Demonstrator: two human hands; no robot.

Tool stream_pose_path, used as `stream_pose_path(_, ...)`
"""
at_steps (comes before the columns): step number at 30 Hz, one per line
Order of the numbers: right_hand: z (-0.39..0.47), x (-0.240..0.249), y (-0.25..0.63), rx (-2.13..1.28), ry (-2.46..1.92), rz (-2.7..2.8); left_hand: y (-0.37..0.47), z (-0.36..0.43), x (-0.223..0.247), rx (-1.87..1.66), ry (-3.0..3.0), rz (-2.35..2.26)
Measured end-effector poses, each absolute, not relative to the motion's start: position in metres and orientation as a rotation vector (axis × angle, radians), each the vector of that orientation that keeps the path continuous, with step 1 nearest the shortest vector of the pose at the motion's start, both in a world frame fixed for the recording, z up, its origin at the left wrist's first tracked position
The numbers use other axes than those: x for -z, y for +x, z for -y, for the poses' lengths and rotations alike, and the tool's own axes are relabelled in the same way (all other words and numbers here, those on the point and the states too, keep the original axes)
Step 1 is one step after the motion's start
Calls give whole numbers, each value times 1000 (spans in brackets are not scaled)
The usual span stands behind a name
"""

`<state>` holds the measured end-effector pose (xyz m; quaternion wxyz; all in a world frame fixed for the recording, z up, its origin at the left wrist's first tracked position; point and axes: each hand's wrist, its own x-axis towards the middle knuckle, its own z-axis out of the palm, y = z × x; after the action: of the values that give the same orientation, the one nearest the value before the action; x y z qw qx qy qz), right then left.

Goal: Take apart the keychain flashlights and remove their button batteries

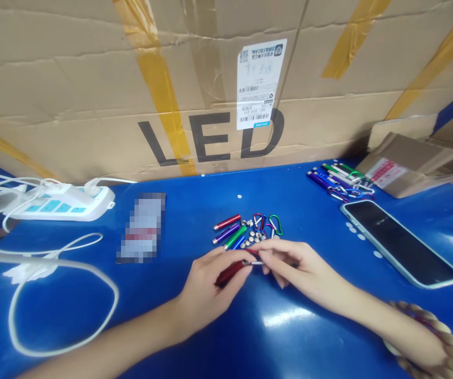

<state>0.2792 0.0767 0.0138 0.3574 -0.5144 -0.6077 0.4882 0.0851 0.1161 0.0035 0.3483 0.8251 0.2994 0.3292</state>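
My left hand (200,287) is closed around a dark red metal tube (228,272), like a small keychain flashlight body. My right hand (309,268) pinches a small red carabiner clip with a silver part (255,262) at the tube's right end. Whether the two pieces are joined is hard to see behind the fingers. Just beyond my hands lie several loose tubes, among them a red tube (227,222), a purple tube (225,233) and a green tube (235,238). Beside them are small silver caps (252,235) and a green carabiner (275,225).
A smartphone (402,243) lies at the right, near a pile of coloured tubes with clips (331,180) and a small open carton (412,158). A white power strip (66,204) and loose cables occupy the left. A large cardboard box (104,126) stands behind the blue table (289,337).
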Motion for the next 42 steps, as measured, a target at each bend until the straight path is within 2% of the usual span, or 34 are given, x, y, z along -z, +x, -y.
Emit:
stream_pose_path(5,-77,-11,280,-878,-1271,1755,87,-117,-4,-851,2011,-819)
stream_pose_path(7,-78,-10,279,-840,-1231,1784,87,-118,-5,-849,2044,-756)
stream_pose_path(20,-75,-12,276,-1585,-1128,1648,84,-121,-6,-806,2253,-343)
stream_pose_path(23,-76,-12,276,-1622,-1136,1598,83,-120,-5,-801,2237,-372)
stream_pose_path(28,-76,-11,278,-1496,-1195,1532,82,-115,3,-879,2143,-536)
stream_pose_path(33,-76,-10,279,-1108,-1234,1739,84,-112,3,-876,2101,-680)
stream_pose_path(42,-74,-1,278,-733,-1123,1911,86,-116,0,-864,2359,-810)
